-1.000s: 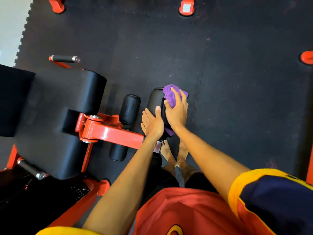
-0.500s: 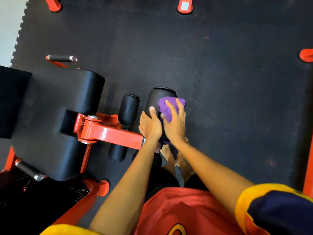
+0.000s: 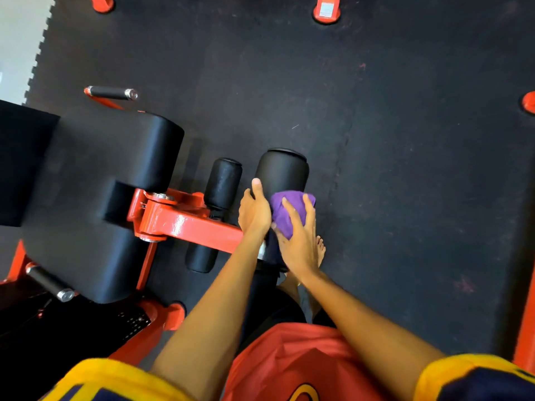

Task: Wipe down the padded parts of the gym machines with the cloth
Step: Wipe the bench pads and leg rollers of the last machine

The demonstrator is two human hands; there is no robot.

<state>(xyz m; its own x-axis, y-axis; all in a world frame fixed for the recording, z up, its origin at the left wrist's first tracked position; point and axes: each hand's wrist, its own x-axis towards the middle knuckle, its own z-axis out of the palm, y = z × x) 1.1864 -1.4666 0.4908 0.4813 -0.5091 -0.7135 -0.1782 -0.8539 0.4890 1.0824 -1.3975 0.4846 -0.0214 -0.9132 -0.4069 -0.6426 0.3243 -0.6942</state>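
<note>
Now, cloth (image 3: 285, 215): likely soft, light; my right hand (image 3: 299, 241) clutches it bunched.
Roller pad (image 3: 282, 175): probably firm; left hand (image 3: 254, 212) grips it.

— Where is the cloth (image 3: 285, 211)?
— Purple and bunched up. The right grip (image 3: 298, 241) presses it against the right side of the big roller (image 3: 282, 172), about halfway along.
— And that roller?
— Black, smooth and fat, with a flat cap on its bare far end. The left grip (image 3: 254, 211) holds its left side.
— Other pads?
— A thinner black roller (image 3: 223, 183) lies just beside it on the left. The wide black seat pad (image 3: 115, 157) is further left.
</note>
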